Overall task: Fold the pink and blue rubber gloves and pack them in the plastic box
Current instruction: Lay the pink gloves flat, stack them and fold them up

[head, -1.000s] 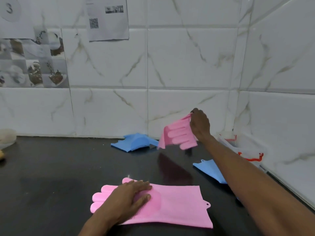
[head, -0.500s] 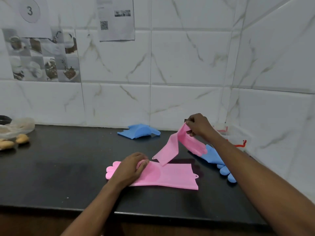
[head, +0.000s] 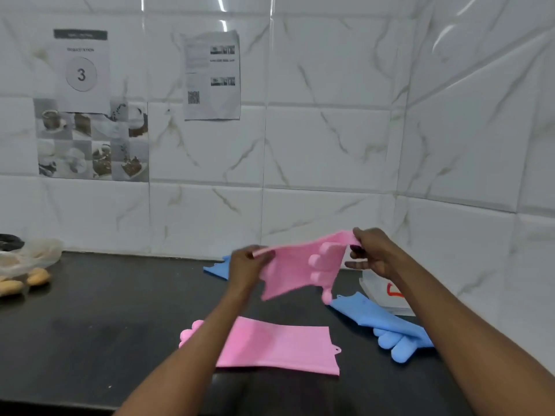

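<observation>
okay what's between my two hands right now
In the head view, a pink glove is stretched in the air between the left hand and the right hand, each gripping one end.

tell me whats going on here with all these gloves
A person is holding one pink glove up over the black counter, left hand on one edge and right hand on the other. A second pink glove lies flat on the counter below. One blue glove lies to the right and another near the wall. The plastic box sits in the corner; no glove shows in it, though an arm partly hides it.
</observation>
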`<act>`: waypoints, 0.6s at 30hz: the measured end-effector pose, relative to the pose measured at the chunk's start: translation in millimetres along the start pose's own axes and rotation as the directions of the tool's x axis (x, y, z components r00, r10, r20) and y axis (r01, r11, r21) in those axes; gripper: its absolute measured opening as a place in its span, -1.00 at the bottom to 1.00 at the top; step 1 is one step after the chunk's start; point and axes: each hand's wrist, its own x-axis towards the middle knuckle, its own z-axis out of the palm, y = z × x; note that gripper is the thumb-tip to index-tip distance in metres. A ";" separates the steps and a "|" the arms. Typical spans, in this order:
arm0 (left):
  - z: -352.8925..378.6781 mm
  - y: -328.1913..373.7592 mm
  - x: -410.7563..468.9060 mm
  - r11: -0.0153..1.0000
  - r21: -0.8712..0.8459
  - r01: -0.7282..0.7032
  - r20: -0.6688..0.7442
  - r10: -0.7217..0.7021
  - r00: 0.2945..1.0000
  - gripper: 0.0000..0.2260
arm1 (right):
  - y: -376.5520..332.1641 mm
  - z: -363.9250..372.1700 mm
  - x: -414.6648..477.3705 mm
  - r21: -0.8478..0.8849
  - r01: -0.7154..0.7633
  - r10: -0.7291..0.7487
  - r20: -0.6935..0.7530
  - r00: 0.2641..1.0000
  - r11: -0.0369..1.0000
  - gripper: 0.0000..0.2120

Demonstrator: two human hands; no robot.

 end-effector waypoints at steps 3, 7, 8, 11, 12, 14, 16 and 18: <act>-16.8 39.3 25.0 0.999 -0.019 -0.044 0.033 0.045 0.998 -0.80 | 20.8 -17.5 -3.2 -0.050 -0.043 0.052 0.210 0.976 0.998 -0.52; -20.4 80.5 42.1 0.964 0.165 -0.207 0.126 0.188 0.974 -0.81 | 37.2 -11.8 -6.9 -0.156 0.068 -0.012 0.334 0.942 0.985 -0.62; -21.3 86.1 44.5 0.957 0.189 -0.218 0.140 0.194 0.971 -0.82 | 38.3 -11.1 -7.4 -0.148 0.076 -0.025 0.317 0.948 0.986 -0.59; -26.4 92.1 46.7 0.955 0.215 -0.206 0.172 0.170 0.970 -0.81 | 37.7 -10.5 -10.5 -0.046 0.043 -0.026 0.333 0.943 0.998 -0.52; -28.6 91.8 46.0 0.957 0.211 -0.199 0.171 0.164 0.971 -0.80 | 37.8 -11.0 -11.0 -0.019 0.038 -0.029 0.347 0.938 0.999 -0.49; -31.9 90.6 44.3 0.962 0.205 -0.179 0.158 0.148 0.976 -0.79 | 35.3 -12.3 -14.4 -0.008 0.056 -0.050 0.343 0.938 0.998 -0.40; -33.9 89.4 43.2 0.963 0.216 -0.160 0.152 0.128 0.980 -0.78 | 35.5 -14.3 -14.0 -0.033 0.064 -0.051 0.310 0.949 0.997 -0.38; -32.3 90.5 41.4 0.956 0.250 -0.151 0.146 0.118 0.982 -0.79 | 36.0 -9.1 -19.3 -0.155 0.088 -0.054 0.210 0.976 0.984 -0.47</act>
